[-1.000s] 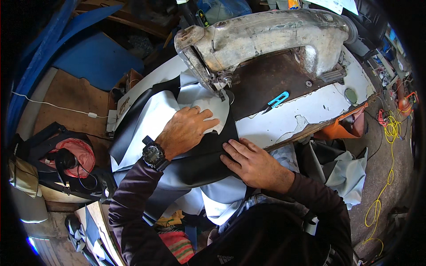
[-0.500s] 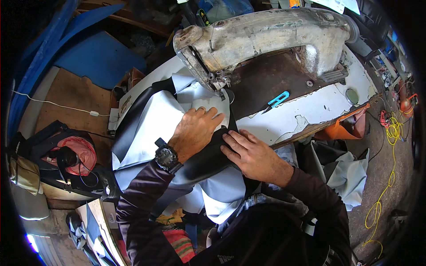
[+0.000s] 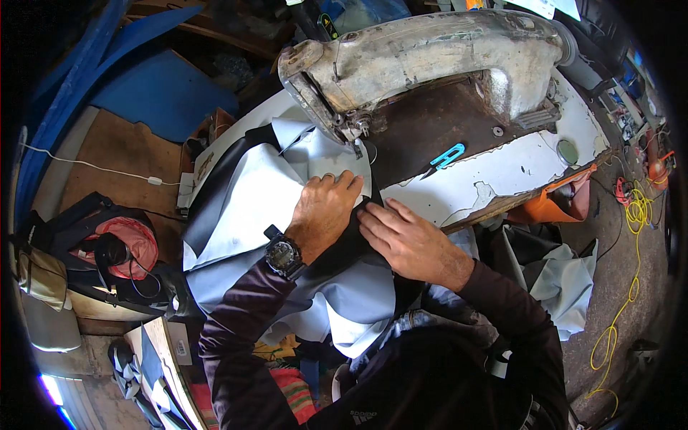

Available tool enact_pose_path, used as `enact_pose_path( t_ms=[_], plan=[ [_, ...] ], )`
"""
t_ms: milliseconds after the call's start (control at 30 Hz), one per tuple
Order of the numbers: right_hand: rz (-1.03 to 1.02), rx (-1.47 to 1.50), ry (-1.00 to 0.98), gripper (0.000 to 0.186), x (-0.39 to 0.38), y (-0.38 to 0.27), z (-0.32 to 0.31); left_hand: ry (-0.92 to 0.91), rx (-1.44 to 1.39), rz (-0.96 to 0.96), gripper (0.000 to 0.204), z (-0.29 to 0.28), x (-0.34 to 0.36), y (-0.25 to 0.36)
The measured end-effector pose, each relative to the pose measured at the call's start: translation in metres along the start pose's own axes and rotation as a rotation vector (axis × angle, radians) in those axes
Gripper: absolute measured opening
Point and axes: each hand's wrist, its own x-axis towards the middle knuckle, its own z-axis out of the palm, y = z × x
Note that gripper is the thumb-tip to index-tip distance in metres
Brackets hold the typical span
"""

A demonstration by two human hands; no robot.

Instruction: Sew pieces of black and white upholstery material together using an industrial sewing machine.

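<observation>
Glare on pale sheeting [image 3: 251,192], fisheye-bent edges, black corners

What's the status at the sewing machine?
Left hand on white sheet material; right hand on black sheet material. White piece reaches beneath sewing machine needle end. Turquoise-handled cutter clear of both hands.

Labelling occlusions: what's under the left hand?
At the edges of the left hand, pale sheet material shows to the left, black sheet material to the lower right. Whatever lies directly beneath palm and fingers is covered.
</observation>
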Motion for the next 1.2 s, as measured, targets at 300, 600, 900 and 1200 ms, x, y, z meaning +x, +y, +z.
enact_pose_path(
  t_ms=[300, 600, 900, 1200],
  plan=[
    [0.060, 0.081, 0.037, 0.049, -0.014, -0.014, 0.009, 0.090, -0.120, -0.056, 0.037, 0.001, -0.016, 0.022],
    [0.073, 0.129, 0.066, 0.047, -0.019, -0.014, 0.012, 0.011, -0.082, -0.017, 0.017, -0.007, -0.012, 0.043],
    [0.061, 0.129, 0.098, 0.053, -0.018, -0.018, 0.007, 0.039, -0.099, 0.014, 0.018, -0.015, -0.013, 0.046],
    [0.079, 0.147, 0.037, 0.047, -0.018, -0.017, 0.005, 0.040, -0.203, 0.011, 0.025, -0.017, -0.015, 0.036]
  ],
)
